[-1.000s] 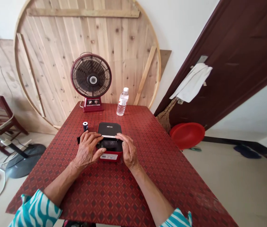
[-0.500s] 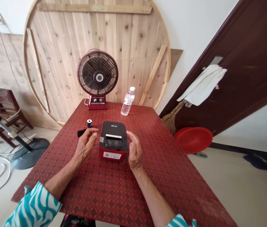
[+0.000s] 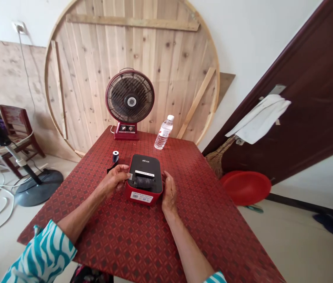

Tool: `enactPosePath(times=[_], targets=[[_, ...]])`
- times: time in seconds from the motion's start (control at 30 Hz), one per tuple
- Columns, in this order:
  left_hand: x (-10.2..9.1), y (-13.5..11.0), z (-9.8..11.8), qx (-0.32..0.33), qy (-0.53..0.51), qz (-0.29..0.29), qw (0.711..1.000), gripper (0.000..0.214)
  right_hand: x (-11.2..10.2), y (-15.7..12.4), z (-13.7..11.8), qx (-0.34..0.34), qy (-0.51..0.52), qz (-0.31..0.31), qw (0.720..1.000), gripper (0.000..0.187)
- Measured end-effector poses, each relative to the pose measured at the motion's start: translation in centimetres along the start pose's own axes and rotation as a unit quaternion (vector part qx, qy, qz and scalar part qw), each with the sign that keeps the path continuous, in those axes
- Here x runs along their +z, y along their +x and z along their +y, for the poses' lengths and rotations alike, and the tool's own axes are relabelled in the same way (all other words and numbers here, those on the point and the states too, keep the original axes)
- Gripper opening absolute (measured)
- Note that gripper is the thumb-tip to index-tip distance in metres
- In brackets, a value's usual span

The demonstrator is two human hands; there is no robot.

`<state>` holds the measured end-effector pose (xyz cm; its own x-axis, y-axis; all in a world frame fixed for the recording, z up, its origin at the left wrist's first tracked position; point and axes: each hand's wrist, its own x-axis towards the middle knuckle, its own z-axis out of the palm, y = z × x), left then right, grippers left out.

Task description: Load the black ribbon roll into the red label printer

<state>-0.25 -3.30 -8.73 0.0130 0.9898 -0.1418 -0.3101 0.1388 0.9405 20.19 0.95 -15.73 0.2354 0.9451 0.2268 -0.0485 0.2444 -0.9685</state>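
Note:
A small red and black receipt printer (image 3: 145, 165) sits on the table between my hands, with a white label on its near side. At its left, my left hand (image 3: 115, 180) grips the edge, the thumb resting on a grey tab and the fingers along the side. My right hand (image 3: 169, 192) is cupped against the right side, fingers bent; its fingertips are partly hidden. Just beyond my left hand stands a small paper roll (image 3: 115, 157), dark outside with a white end, and a black strip (image 3: 112, 168) lies by it.
The table (image 3: 196, 220) has a red patterned top. Toward its back stand a dark red fan (image 3: 130, 101) and a water bottle (image 3: 163, 133). A round wooden board (image 3: 169, 70) leans behind. On the floor are a red basin (image 3: 246, 186) and a black stand base (image 3: 39, 186).
My left hand has moved right onto the printer's edge, its thumb now on the grey tab. My right hand stays by the right side. The whole view has shifted slightly.

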Motion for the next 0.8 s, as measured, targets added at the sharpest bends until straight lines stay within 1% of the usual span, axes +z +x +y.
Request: enactPosePath(times=[0.07,0.13,0.3,0.5,0.8], targets=[[-0.15,0.11,0.0,-0.034,-0.019,-0.005,0.999,0.055,0.04,-0.06,-0.21,0.004,0.003,0.0,1.0,0.061],[-0.24,0.19,-0.05,-0.05,-0.041,-0.009,0.998,0.056,0.05,-0.11,-0.4,0.0,-0.002,-0.001,1.0,0.06],[-0.36,0.21,-0.38,-0.044,-0.061,-0.022,0.997,0.058,0.07,-0.19,-0.78,-0.018,-0.033,0.0,0.999,0.055],[-0.45,0.12,-0.67,-0.055,-0.076,-0.026,0.995,0.06,0.11,-0.19,-0.86,-0.028,-0.046,0.002,0.999,0.052],[-0.31,0.2,-0.69,-0.042,-0.038,-0.008,0.998,0.063,-0.04,-0.38,-0.82,-0.017,-0.043,-0.01,0.999,0.056]])
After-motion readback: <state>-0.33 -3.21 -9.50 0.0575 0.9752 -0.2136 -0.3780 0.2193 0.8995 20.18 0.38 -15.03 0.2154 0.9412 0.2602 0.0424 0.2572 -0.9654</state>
